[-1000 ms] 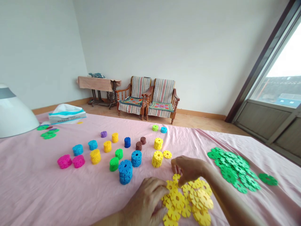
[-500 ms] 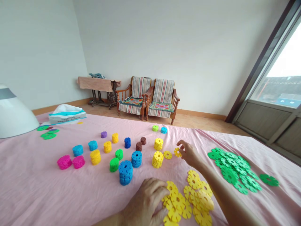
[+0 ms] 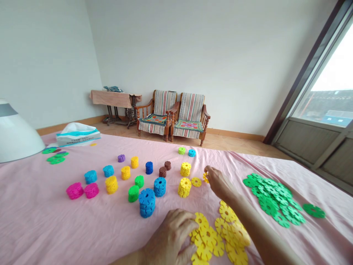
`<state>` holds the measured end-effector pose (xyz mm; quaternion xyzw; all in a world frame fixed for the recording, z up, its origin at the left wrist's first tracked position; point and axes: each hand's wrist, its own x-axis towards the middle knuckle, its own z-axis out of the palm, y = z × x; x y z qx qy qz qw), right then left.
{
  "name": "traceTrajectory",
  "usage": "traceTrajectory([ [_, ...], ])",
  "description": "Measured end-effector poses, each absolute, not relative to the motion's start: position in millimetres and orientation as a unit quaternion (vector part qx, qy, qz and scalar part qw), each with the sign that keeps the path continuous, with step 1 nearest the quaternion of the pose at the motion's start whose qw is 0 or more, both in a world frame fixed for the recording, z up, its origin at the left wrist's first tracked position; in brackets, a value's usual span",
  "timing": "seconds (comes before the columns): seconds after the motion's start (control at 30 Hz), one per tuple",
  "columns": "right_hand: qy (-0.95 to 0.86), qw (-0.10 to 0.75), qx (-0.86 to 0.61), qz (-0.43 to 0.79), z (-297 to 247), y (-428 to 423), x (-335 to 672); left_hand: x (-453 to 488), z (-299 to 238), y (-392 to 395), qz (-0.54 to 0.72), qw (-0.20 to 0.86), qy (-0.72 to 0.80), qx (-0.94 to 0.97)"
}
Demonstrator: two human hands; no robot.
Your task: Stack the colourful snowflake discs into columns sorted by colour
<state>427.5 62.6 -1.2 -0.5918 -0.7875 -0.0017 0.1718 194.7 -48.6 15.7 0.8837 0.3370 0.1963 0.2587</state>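
My right hand [image 3: 217, 181] reaches out over the pink cloth [image 3: 41, 221] and pinches a yellow snowflake disc [image 3: 205, 177] just right of a single flat yellow disc [image 3: 196, 182] and a yellow stack [image 3: 184, 187]. My left hand [image 3: 171, 237] rests with curled fingers on the left edge of a loose pile of yellow discs [image 3: 220, 237] near me; what its fingers hold, if anything, is hidden.
Several small stacks stand across the cloth: blue [image 3: 146, 201], green [image 3: 133, 193], yellow [image 3: 111, 184], pink [image 3: 75, 190]. A heap of green discs [image 3: 273, 197] lies at the right. A tissue pack [image 3: 77, 134] and a white dome [image 3: 16, 136] sit at the left.
My right hand lifted a yellow disc from the near pile and carried it away from me, to beside the flat yellow disc. My left hand stayed on the pile.
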Motion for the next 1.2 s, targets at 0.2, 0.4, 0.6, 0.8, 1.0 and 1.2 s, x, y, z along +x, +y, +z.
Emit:
traceTrajectory([
  [0.2, -0.807, 0.095, -0.583, -0.006, 5.5, 58.7, 425.7, 195.3, 15.5, -49.1, 0.2, 0.261, 0.339, 0.881],
  [0.4, -0.801, 0.09, -0.592, 0.003, 12.5, 52.9, 424.2, 194.3, 13.5, -48.6, 0.207, 0.261, 0.327, 0.885],
  [0.6, -0.773, 0.126, -0.621, 0.034, 12.6, 55.2, 432.0, 194.3, 10.9, -46.7, 0.218, 0.248, 0.318, 0.889],
  [0.8, -0.732, 0.178, -0.652, 0.087, 4.7, 61.0, 442.3, 193.7, 11.5, -46.7, 0.215, 0.244, 0.32, 0.89],
  [1.0, -0.69, 0.319, -0.622, 0.187, 0.1, 65.4, 429.3, 194.8, 16.0, -47.9, 0.207, 0.25, 0.323, 0.889],
  [1.2, -0.667, 0.336, -0.631, 0.211, -9.4, 66.2, 410.5, 194.5, 15.6, -48.7, 0.215, 0.25, 0.327, 0.886],
])
